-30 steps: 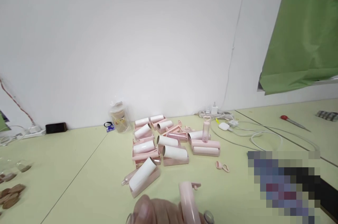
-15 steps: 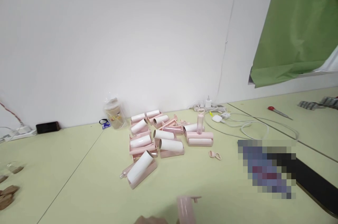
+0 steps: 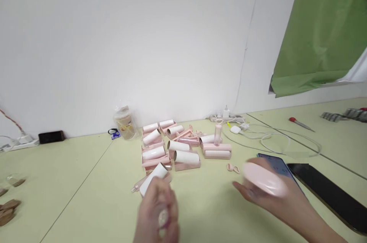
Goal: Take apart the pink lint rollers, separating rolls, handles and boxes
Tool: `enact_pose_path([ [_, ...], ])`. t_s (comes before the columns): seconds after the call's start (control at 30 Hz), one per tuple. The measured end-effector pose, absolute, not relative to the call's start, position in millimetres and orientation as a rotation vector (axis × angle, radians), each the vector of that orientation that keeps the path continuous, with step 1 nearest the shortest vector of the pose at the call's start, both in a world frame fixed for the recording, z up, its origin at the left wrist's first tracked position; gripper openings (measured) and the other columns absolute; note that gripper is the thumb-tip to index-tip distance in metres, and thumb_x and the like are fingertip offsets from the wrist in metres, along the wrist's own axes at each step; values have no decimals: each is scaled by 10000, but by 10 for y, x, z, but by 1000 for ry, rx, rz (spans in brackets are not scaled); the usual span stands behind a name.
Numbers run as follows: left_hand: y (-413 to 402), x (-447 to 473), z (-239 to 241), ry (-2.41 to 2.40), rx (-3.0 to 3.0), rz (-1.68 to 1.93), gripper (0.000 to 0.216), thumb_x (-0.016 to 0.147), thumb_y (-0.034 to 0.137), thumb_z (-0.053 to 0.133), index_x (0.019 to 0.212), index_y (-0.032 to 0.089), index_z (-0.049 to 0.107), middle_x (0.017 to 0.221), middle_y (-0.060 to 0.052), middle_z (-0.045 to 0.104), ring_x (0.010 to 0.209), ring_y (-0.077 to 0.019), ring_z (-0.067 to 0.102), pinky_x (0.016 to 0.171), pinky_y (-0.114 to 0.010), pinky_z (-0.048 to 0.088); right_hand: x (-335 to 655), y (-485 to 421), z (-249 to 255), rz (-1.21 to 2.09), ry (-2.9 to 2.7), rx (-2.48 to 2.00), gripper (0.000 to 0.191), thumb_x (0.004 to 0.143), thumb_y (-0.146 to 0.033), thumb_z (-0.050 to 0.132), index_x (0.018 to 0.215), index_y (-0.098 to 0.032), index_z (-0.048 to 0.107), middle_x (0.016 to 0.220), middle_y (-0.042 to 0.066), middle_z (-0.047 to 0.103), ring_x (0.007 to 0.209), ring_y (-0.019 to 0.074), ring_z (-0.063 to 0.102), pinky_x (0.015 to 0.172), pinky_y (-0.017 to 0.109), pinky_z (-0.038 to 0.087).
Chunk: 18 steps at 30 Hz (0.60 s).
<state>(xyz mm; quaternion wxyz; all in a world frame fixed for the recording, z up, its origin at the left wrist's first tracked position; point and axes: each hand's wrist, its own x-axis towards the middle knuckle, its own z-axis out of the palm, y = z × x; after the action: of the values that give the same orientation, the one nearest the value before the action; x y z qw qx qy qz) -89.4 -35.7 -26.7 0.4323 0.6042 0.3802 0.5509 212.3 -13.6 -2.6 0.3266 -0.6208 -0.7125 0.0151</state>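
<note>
My right hand (image 3: 289,201) is wrapped round a glossy pink lint roller case (image 3: 265,179), blurred by motion, over the right side of the table. My left hand (image 3: 155,206) is closed round a clear, pinkish handle-like piece (image 3: 163,218) seen end-on; most of it hides inside the fingers. Just beyond the left hand, and partly covered by it, lies a lint roller with a white paper roll (image 3: 155,178). Further back are several more white rolls (image 3: 186,157) in pink cases. A pink clear handle (image 3: 218,135) stands upright among them. A small pink loop piece (image 3: 233,168) lies apart.
A lit phone (image 3: 275,160) and a long black object (image 3: 329,197) lie on the right. Behind them are white cables (image 3: 269,134), a power strip (image 3: 228,117) and a red-handled tool (image 3: 301,123). A bagged cup (image 3: 125,122) stands by the wall.
Both hands have risen into view from the bottom edge. The pink case has moved up and to the right in my right hand; my left hand now covers part of the front roller.
</note>
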Motion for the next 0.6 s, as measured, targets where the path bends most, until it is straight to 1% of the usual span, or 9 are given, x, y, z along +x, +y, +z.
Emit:
enact_pose_path([
  [0.07,-249,-559,-125,1112,1728,1101,226,740,118,530,870,242,393,674,49,488,583,-113,494,522,-202,407,2048,109,-40,-97,-2243,-1707,89,717,-297,554,741,-252,482,592,-8,623,464,200,581,404,252,316],
  [0.1,-210,-419,-87,1215,1835,920,227,732,101,509,848,236,369,666,51,483,601,-119,502,541,-206,402,2000,208,-85,-139,-2402,-1672,63,712,-248,550,730,-244,489,642,0,642,504,206,604,413,242,291],
  [0.13,-175,-307,-78,1274,1966,774,197,743,113,488,837,230,361,655,50,484,595,-125,503,544,-215,395,1951,286,-147,-142,-2490,-1637,82,683,-223,573,707,-238,496,660,-3,646,534,208,619,424,234,276],
  [0.23,-71,-128,-224,1341,2331,404,73,812,164,446,868,209,431,803,-16,567,736,-180,557,636,-279,435,1847,414,-339,-126,-2554,-1612,145,633,-272,643,710,-236,525,728,-7,644,598,215,642,444,223,277],
  [0.3,3,-93,-417,1383,2509,250,107,818,182,484,919,213,493,938,-55,584,840,-229,565,694,-340,458,1868,445,-409,-149,-2511,-1662,264,636,-346,654,854,-240,547,892,30,639,613,230,649,443,229,290],
  [0.37,70,-72,-622,1418,2637,245,155,795,182,545,943,226,532,994,-65,585,879,-249,564,717,-366,471,1977,464,-426,-153,-2426,-1774,451,651,-400,640,1045,-226,506,1015,88,601,601,250,651,431,240,297],
  [0.43,117,-45,-793,1428,2745,406,164,783,181,577,940,226,559,1035,-80,584,939,-263,555,766,-389,474,2131,482,-420,-66,-2320,-1932,559,665,-427,620,1145,-191,458,1007,128,592,607,288,649,427,258,306],
  [0.5,144,-9,-907,1416,2826,602,171,799,205,565,968,231,571,1123,-98,570,1056,-299,511,864,-468,437,2254,501,-425,66,-2261,-2022,535,671,-446,608,1119,-183,483,952,125,611,665,318,648,456,279,336],
  [0.6,169,34,-973,1413,2822,714,243,862,260,470,1092,297,541,1323,-59,463,1210,-352,384,937,-623,319,2256,532,-470,291,-2285,-1852,410,710,-405,577,1080,-242,508,942,68,656,750,286,647,560,288,394],
])
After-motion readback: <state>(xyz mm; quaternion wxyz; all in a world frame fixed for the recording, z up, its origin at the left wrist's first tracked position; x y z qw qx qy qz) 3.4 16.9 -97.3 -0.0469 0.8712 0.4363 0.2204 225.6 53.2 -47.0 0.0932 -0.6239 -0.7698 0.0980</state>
